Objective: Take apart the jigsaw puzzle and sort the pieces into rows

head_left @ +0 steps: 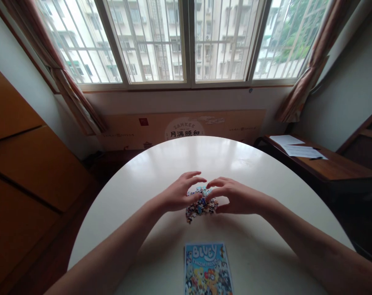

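A small heap of multicoloured jigsaw pieces (201,207) lies near the middle of the round white table (112,205). At its left side is my left hand (184,191), fingers apart and curved over the edge of the heap. From the right, my right hand (230,194) reaches over the heap with spread, bent fingers, and nothing shows in its grasp. Closer to me lies a colourful picture card (208,270) with "BLUEY" and cartoon figures on it, its lower edge cut off by the frame.
Beyond the table stand a low printed panel (127,127) and barred windows with curtains. A wooden side table (342,166) at the right holds white papers (305,151) and dark pens. Orange-brown cabinets (26,172) stand at the left.
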Available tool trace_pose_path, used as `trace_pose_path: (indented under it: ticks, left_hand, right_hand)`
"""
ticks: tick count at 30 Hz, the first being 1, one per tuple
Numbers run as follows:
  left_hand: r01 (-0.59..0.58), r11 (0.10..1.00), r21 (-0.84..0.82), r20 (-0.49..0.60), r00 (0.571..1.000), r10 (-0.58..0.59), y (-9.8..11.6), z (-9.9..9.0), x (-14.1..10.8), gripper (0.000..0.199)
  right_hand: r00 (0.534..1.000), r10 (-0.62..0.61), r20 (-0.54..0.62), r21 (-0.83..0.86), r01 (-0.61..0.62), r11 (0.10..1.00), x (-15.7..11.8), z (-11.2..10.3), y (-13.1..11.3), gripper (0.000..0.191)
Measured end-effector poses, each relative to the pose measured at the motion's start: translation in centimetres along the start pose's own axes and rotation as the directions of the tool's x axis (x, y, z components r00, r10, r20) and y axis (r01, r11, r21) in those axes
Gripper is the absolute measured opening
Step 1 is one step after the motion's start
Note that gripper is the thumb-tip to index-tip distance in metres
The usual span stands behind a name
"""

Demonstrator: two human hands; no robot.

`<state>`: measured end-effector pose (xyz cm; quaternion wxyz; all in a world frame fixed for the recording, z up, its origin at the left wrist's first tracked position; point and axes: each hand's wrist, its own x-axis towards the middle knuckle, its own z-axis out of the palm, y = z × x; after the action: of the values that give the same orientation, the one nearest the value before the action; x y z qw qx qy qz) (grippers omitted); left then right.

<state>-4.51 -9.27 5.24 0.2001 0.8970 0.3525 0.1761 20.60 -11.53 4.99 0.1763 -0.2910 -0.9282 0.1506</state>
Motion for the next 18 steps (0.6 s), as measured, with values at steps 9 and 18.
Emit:
trace_pose_path:
  ticks: [9,18]
  left_hand:
    - [-0.013,0.957,0.291,0.256,0.965,-0.064,-2.5,1.3,-0.4,0.067]
    - [0.089,0.933,0.348,0.193,0.967,-0.164,-0.6,2.1,-0.3,0.074]
  right_hand:
    - [1.0,-0.024,0.007,-0.026,0.024,0.999,-0.3,0.2,2.2,0.027]
    - [0.977,0.096,-0.191,0.033,-0.092,0.995,-0.1,2.1,4.0,0.028]
